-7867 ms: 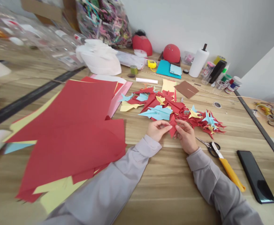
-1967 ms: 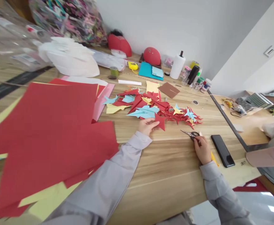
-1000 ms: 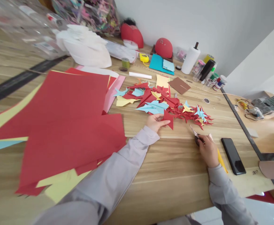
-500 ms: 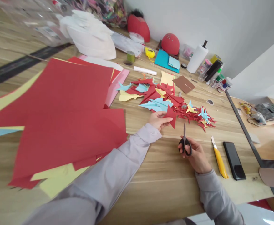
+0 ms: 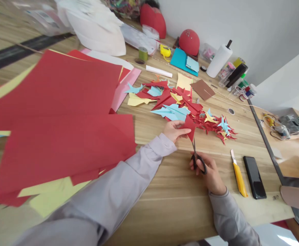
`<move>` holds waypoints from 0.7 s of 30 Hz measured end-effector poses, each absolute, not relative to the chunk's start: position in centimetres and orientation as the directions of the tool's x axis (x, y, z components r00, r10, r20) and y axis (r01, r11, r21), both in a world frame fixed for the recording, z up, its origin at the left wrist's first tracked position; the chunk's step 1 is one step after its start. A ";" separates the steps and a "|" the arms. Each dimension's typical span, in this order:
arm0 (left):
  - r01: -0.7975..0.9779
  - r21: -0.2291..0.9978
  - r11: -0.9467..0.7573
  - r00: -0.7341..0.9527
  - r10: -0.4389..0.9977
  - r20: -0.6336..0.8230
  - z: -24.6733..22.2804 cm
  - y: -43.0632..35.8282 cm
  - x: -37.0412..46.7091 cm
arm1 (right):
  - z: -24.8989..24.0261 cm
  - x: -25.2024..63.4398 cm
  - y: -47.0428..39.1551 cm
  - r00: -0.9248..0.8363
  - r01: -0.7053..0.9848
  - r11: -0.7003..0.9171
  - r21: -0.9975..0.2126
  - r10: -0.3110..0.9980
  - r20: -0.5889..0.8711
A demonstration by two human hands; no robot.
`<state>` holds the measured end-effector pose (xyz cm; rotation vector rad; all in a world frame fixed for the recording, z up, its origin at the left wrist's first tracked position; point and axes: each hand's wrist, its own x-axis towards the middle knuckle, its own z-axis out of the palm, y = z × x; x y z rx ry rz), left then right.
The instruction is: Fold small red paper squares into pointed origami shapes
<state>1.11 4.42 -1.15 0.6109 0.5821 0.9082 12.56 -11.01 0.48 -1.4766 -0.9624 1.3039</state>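
My left hand [image 5: 175,131] pinches a small piece of red paper [image 5: 190,127] with pointed corners, between thumb and fingers. My right hand [image 5: 212,172] is closed round the black handles of a pair of scissors [image 5: 196,160]. The blades point up at the lower edge of the red paper; I cannot tell whether they are cutting into it. Just beyond my left hand lies a pile of folded and cut paper shapes in red, blue and yellow, among them a light blue folded piece [image 5: 172,111].
Large red paper sheets [image 5: 70,102] cover the left of the table [image 5: 149,205]. A yellow utility knife [image 5: 239,177] and a black phone [image 5: 254,177] lie to the right. At the back stand a yellow tape measure [image 5: 165,51], a red dome [image 5: 189,42] and a white roll [image 5: 219,61].
My right hand has moved left with the scissors, bringing the blades to the red paper's lower edge. My left hand keeps hold of the paper. The view has shifted slightly.
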 end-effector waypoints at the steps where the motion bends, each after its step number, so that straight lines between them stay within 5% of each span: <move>1: -0.533 0.703 0.470 0.487 0.850 -0.200 -1.1 4.4 1.1 | 0.4 12.5 -10.9 0.138 -0.023 -0.278 -0.960 0.950 -0.279; 21: -0.467 0.812 0.351 0.454 0.883 -0.120 -1.7 4.2 1.5 | 0.2 12.6 -10.6 0.163 -0.030 -0.273 -0.962 0.948 -0.274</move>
